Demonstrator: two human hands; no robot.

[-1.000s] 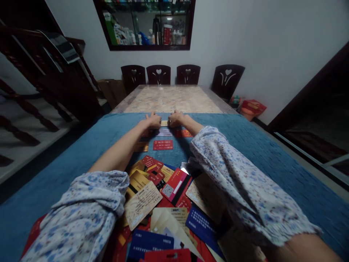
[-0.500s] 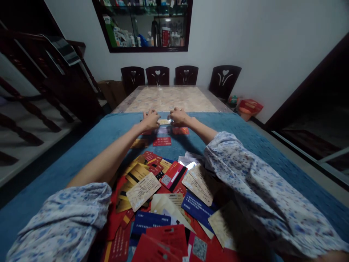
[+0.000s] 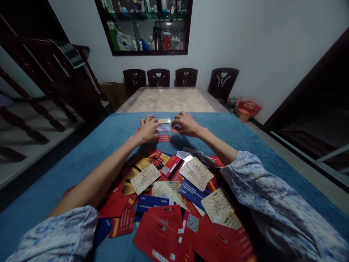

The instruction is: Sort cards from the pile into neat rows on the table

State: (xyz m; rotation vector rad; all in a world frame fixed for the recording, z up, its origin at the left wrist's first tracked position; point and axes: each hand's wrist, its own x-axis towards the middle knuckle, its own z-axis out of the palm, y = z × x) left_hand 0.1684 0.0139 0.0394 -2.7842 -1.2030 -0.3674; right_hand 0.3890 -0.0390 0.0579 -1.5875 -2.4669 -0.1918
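Note:
Over the far part of the blue cloth, my left hand [image 3: 149, 129] is open, its curved fingers apart at the left ends of a few laid-out cards. Facing it, my right hand [image 3: 185, 124] is open too, fingers bent down over a red card [image 3: 174, 130] that it partly covers. Between the hands a beige card [image 3: 164, 120], a pale lilac card [image 3: 164, 128] and a red card with white print [image 3: 164, 138] lie one below another. Whether the fingertips touch the cards, I cannot tell. Nearer me spreads a heap of red, gold, blue and beige cards [image 3: 155, 225].
A blue cloth [image 3: 68, 167] covers the near part of the table [image 3: 169, 100]. Dark chairs [image 3: 223, 82] stand along the far end. A railing [image 3: 35, 105] is on the left, and a red bag [image 3: 250, 107] sits by the right wall.
Both hands have come slightly back toward me, and the right has shifted a little to the right. My forearms are wider apart, showing more of the heap. The view has tilted slightly.

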